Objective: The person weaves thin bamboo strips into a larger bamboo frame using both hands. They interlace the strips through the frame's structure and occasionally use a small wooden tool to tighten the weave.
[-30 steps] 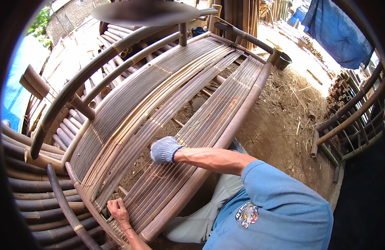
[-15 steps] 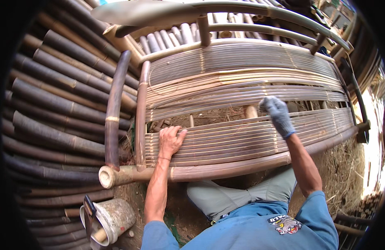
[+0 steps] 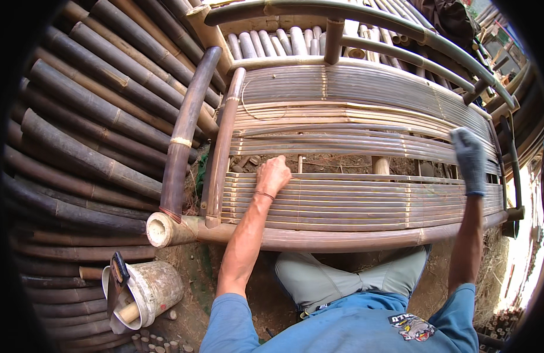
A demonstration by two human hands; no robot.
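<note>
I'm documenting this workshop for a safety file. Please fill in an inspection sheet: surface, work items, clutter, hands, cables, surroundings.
Surface: bamboo bench, slatted, with an open gap between slat groups.
Work items: front slats side by side; thin curved strand on the back slats.
Clutter: white bucket at lower left, holding a black-handled tool.
Hands: bare left hand at the front slats' rear edge; gloved right hand toward the bench's right end, contact unclear.
Cables: nothing seen.
Surroundings: bamboo poles at left; cut bamboo behind the bench.

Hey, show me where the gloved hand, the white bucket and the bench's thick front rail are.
Gloved right hand (image 3: 470, 162): head view, on the middle of the hand.
White bucket (image 3: 160, 287): head view, on its outer side wall.
Thick front rail (image 3: 342, 240): head view, partway along its length.
</note>
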